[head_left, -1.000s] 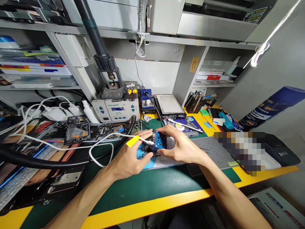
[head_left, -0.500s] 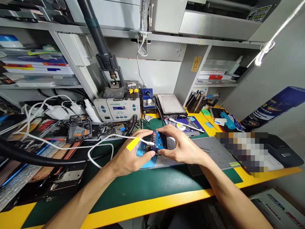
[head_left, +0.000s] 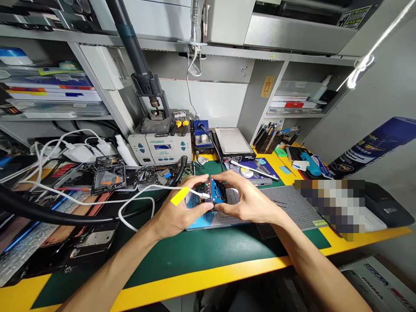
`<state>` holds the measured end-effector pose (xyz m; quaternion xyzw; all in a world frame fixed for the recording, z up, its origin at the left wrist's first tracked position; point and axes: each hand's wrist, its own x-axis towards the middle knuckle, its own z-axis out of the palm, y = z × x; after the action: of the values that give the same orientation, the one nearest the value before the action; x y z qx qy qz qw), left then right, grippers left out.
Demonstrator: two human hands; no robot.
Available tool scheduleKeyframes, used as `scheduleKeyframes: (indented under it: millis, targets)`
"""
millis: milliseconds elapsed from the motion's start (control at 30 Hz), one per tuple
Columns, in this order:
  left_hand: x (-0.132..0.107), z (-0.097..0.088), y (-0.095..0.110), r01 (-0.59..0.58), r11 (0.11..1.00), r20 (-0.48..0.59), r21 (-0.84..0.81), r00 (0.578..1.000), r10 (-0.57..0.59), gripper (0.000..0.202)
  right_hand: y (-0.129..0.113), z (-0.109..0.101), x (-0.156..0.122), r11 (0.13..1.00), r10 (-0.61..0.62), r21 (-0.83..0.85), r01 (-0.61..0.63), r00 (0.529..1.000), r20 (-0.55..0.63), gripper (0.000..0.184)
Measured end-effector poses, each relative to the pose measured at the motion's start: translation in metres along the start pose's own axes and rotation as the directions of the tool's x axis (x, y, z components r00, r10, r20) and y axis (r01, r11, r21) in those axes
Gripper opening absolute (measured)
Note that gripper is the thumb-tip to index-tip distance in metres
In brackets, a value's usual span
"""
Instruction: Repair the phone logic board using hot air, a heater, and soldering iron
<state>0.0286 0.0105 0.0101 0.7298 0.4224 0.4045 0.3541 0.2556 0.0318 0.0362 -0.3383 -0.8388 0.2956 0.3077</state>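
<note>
Between my two hands, over the middle of the bench, is a small blue device (head_left: pixel 218 193) with a dark round fan-like opening and tiny lit lights on its left part. A white cable's plug (head_left: pixel 204 196) enters it from the left. My left hand (head_left: pixel 177 211) grips its left side, thumb at the near edge and fingers at the far edge. My right hand (head_left: pixel 248 197) pinches it from the right in the same way. Fingers hide its edges. Beneath lies a blue-and-white printed sheet (head_left: pixel 198 224) on the green mat (head_left: pixel 162 264).
Behind stand a grey hot air station (head_left: pixel 160 147) and a blue soldering station (head_left: pixel 202 136). Phone parts (head_left: pixel 108 175) and a thick black hose (head_left: pixel 81 219) crowd the left. To the right lie a perforated grey mat (head_left: pixel 295 206) and a pen holder (head_left: pixel 269 139); a spray can (head_left: pixel 367 149) stands behind.
A green light now shows on the blue device, where reddish lights showed before. My left thumb has shifted slightly along the near edge; both hands stay nearly in place.
</note>
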Motion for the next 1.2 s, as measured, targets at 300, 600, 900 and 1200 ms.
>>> scheduleKeyframes:
  millis: [300,600,900,1200]
  targets:
    - [0.0,-0.002,-0.004,0.125,0.918,-0.021,-0.376,0.989,-0.144,0.061,0.004,0.003,-0.003,0.978,0.131,0.169,-0.124,0.991,-0.033,0.07]
    - [0.003,-0.012,-0.002,0.162,0.877,0.1,-0.452,0.986,-0.13,0.06,0.001,0.008,-0.001,0.997,0.016,0.074,-0.006,0.99,-0.142,0.07]
    - [0.005,-0.018,-0.011,0.138,0.876,0.133,-0.462,0.987,-0.085,0.063,-0.007,0.012,-0.001,0.996,-0.045,-0.079,0.034,0.987,-0.151,0.069]
    - [0.007,-0.018,-0.007,0.16,0.873,0.143,-0.46,0.984,-0.105,0.062,-0.001,0.014,0.0,0.995,-0.097,-0.048,0.091,0.981,-0.169,0.064]
